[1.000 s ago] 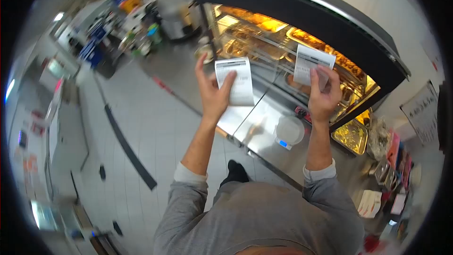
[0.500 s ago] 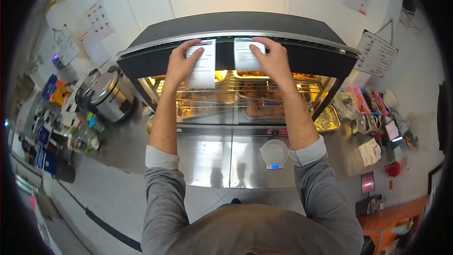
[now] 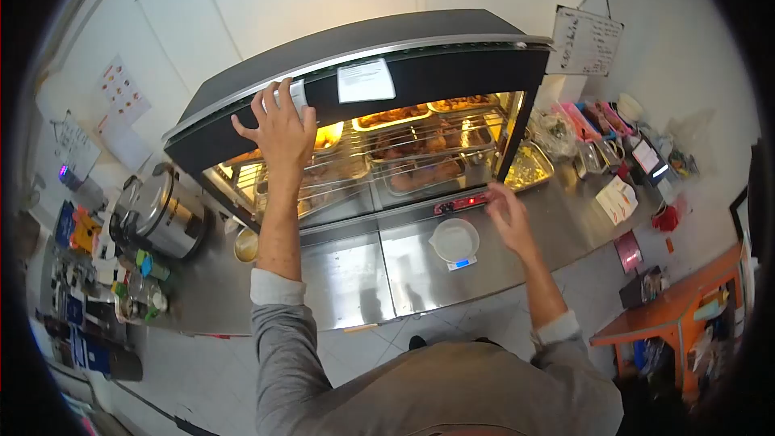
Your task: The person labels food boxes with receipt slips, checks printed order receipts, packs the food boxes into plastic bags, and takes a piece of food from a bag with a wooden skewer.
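Observation:
My left hand (image 3: 282,133) is raised against the dark top panel of a heated food display cabinet (image 3: 452,64). Its fingers are spread over a printed slip (image 3: 298,97), which is mostly hidden behind them. To the right, another white printed slip (image 3: 366,81) hangs on the panel with no hand on it. My right hand (image 3: 510,218) is down near the cabinet's lower right corner, beside a red control panel (image 3: 462,203). Its fingers are loosely bent and apart, holding nothing; whether they touch the panel I cannot tell. Trays of cooked food (image 3: 424,173) sit on wire racks inside.
A scale with a white round bowl (image 3: 454,241) stands on the steel counter (image 3: 343,278). A large metal cooker (image 3: 168,214) is at the left, near bottles (image 3: 145,295). A tray of yellow food (image 3: 529,168) and pink baskets (image 3: 577,121) stand right. An orange shelf (image 3: 686,307) is lower right.
My right hand has let go of the right slip and dropped to the control panel; that slip stays on the cabinet. My left fingers have spread over the left slip. The view has turned.

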`<action>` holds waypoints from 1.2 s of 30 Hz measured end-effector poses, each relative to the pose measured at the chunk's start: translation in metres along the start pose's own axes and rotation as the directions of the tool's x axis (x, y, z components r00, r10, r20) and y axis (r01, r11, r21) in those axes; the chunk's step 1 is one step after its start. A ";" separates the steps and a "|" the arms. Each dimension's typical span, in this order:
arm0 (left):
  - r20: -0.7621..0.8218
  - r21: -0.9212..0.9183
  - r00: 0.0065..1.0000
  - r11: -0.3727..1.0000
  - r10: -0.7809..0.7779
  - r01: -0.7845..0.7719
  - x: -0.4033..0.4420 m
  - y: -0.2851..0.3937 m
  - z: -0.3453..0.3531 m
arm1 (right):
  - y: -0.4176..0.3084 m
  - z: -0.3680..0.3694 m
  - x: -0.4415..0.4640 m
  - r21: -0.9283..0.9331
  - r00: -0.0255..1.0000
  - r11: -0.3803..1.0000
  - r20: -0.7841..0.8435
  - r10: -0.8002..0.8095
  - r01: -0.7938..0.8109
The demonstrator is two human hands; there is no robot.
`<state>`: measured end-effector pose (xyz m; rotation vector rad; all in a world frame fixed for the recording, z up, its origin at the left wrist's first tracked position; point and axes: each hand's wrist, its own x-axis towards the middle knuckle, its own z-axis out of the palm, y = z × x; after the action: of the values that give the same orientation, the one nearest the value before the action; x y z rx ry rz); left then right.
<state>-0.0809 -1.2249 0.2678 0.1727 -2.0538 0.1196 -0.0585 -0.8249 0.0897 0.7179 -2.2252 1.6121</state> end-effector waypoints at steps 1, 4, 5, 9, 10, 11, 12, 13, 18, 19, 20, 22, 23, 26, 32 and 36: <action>-0.001 -0.074 1.000 0.997 0.022 -0.022 0.003 0.011 -0.001 | 0.026 -0.024 -0.037 -0.054 0.984 0.986 0.075 0.162 -0.158; 0.043 -0.247 0.980 0.952 0.196 -0.180 0.018 0.048 0.010 | 0.063 -0.109 -0.144 -0.322 0.824 0.814 0.146 0.547 -0.483; 0.064 -0.191 0.979 0.965 0.196 -0.181 0.022 0.062 0.017 | 0.074 -0.137 -0.171 -0.372 0.794 0.767 0.114 0.597 -0.523; -0.113 -0.102 0.946 0.944 0.302 -0.314 0.019 0.044 0.085 | 0.073 -0.236 -0.298 -0.404 0.699 0.591 -0.202 0.686 -0.698; -0.065 -0.075 0.955 0.953 0.289 -0.294 0.018 0.040 0.095 | 0.063 -0.256 -0.327 -0.380 0.678 0.568 -0.298 0.672 -0.730; -0.115 -0.155 0.991 0.984 0.064 -0.082 0.012 0.065 0.075 | 0.054 -0.271 -0.364 -0.400 0.584 0.445 -0.358 0.729 -0.801; -0.259 -0.064 0.958 0.987 0.125 -0.146 0.006 0.094 0.048 | 0.052 -0.287 -0.393 -0.418 0.496 0.327 -0.403 0.769 -0.847; -0.284 0.073 0.955 0.995 0.088 -0.070 -0.008 0.142 0.015 | 0.056 -0.300 -0.417 -0.431 0.414 0.216 -0.440 0.797 -0.876; -0.293 -0.698 0.953 0.663 0.080 -0.270 -0.098 0.335 0.030 | 0.152 -0.291 -0.683 -0.146 0.389 0.362 -0.425 0.818 -0.921; -0.063 -0.822 0.995 0.561 0.084 -0.099 -0.125 0.384 0.037 | 0.132 -0.273 -0.679 0.038 0.195 0.236 -0.443 0.875 -0.971; 0.061 -0.887 0.989 0.461 0.134 -0.008 -0.148 0.436 0.043 | 0.115 -0.254 -0.679 0.225 -0.006 0.105 -0.442 0.897 -0.969; 0.364 -0.909 0.904 0.297 0.224 0.292 -0.201 0.527 0.071 | 0.067 -0.249 -0.642 0.644 -0.238 -0.233 0.082 0.968 -0.728; 0.472 -0.880 0.836 0.206 0.279 0.428 -0.225 0.571 0.078 | 0.070 -0.240 -0.652 0.682 -0.046 -0.174 0.202 0.978 -0.710; 0.821 -0.410 0.360 0.016 0.444 0.912 -0.271 0.678 0.072 | 0.076 -0.220 -0.662 0.684 -0.045 -0.156 0.177 0.983 -0.713; 0.692 -0.350 0.270 -0.015 0.669 0.936 -0.281 0.829 0.053 | 0.122 -0.242 -0.664 0.724 -0.188 -0.220 0.126 0.974 -0.653; 0.362 -0.622 0.249 0.035 0.898 0.782 -0.270 0.923 0.033 | 0.179 -0.311 -0.637 0.736 -0.240 -0.270 0.149 0.959 -0.621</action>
<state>-0.1450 -0.3016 0.0031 -1.3914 -2.6183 -2.2172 0.3558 -0.3481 -0.2783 -1.9688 -1.3936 2.5780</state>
